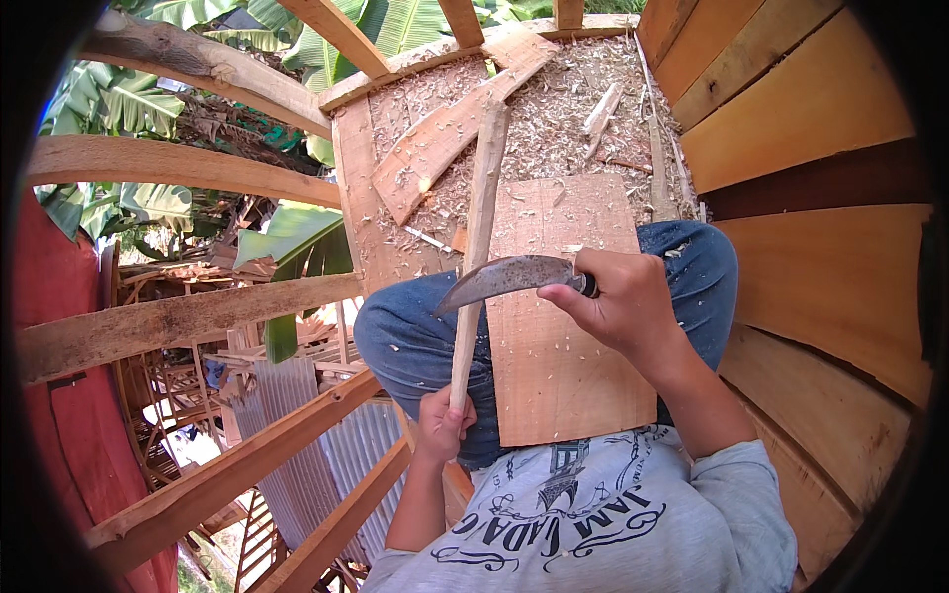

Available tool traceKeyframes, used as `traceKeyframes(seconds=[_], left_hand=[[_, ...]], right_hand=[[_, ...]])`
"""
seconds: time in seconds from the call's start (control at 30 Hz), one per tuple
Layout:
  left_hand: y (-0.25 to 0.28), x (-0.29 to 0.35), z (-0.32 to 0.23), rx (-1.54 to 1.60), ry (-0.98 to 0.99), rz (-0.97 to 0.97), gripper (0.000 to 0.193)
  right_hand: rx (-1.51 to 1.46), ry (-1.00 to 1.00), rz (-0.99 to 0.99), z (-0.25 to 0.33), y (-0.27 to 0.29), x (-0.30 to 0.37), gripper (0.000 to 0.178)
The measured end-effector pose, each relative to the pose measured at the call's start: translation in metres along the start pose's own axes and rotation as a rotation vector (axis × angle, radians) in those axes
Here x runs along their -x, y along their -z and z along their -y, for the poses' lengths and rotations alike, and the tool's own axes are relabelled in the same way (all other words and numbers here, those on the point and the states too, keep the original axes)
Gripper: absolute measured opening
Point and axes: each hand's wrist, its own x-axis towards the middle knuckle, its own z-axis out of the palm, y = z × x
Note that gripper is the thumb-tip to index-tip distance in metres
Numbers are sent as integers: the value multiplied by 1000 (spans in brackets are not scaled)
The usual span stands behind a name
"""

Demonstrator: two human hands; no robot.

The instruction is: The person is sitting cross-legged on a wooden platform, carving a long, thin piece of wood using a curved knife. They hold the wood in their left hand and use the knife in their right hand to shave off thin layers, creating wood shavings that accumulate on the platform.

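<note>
My left hand (pixel 444 425) is closed round the lower end of a long, roughly trimmed wooden stick (pixel 477 237), which slants up and away in front of me. In my right hand (pixel 625 298) is a curved knife (pixel 514 277), gripped by its dark handle. The knife's broad, worn blade points left and crosses over the stick near its middle; whether the edge touches the wood I cannot tell. A flat wooden board (pixel 573 366) rests across my lap between my knees, partly under my right hand and sprinkled with small shavings.
Wood shavings (pixel 563 119) cover the plank floor ahead, where a long offcut board (pixel 445 138) and a split scrap (pixel 601 114) lie. Plank walling (pixel 811 267) stands close on the right. Spaced wooden rails (pixel 188 321) run along the left, with corrugated sheets (pixel 297 425) below.
</note>
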Motion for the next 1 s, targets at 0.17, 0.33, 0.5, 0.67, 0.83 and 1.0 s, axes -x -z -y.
traceKeyframes(seconds=[0.17, 0.33, 0.5, 0.67, 0.83, 1.0], left_hand=[[-3, 2, 3, -80, -105, -43, 61], [-4, 1, 3, -159, -149, -66, 62], [0, 1, 7, -126, -145, -42, 61], [0, 0, 6, -148, -162, -1, 60], [0, -2, 5, -170, -159, -21, 61], [2, 5, 14, -166, -205, -38, 64]], right_hand=[[110, 91, -60, -2, 0, -17, 58], [233, 88, -214, -15, 10, -40, 64], [180, 25, -192, -17, 5, -41, 63], [40, 220, -13, 13, -5, -19, 60], [151, 156, -196, -15, -2, -52, 60], [17, 310, -30, 5, -6, -36, 56]])
